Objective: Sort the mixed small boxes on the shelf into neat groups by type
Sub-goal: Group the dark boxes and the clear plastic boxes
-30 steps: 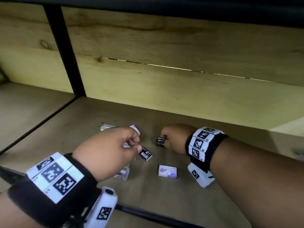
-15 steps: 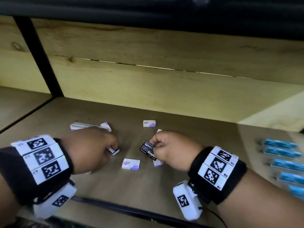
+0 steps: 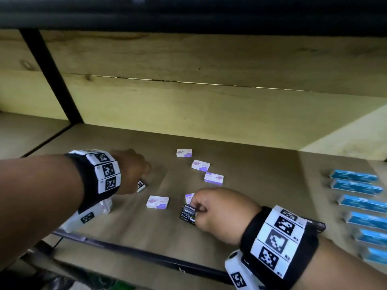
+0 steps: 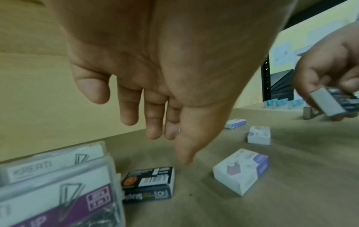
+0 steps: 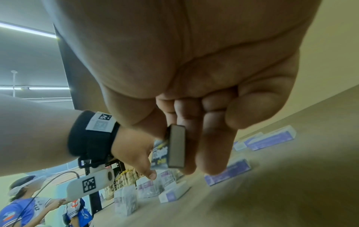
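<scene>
My right hand [image 3: 217,208] is pinching a black staple box [image 3: 188,214] between thumb and fingers, lifting it just above the shelf [image 3: 261,185]. My left hand [image 4: 155,76] is hanging with fingers relaxed and holding nothing, hovering over a second black box [image 4: 148,184] lying beside clear clip cases [image 4: 58,192]. White-and-purple boxes [image 3: 200,165] are lying scattered between my hands; blue boxes [image 3: 356,186] are sitting in a row far right.

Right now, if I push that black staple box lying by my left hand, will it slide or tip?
The black staple box lies flat on its broad face, so it should slide, not tip. It looks like stiff card, so probably won't crumple. The wooden shelf looks smooth; the left hand hovers open above.
</scene>
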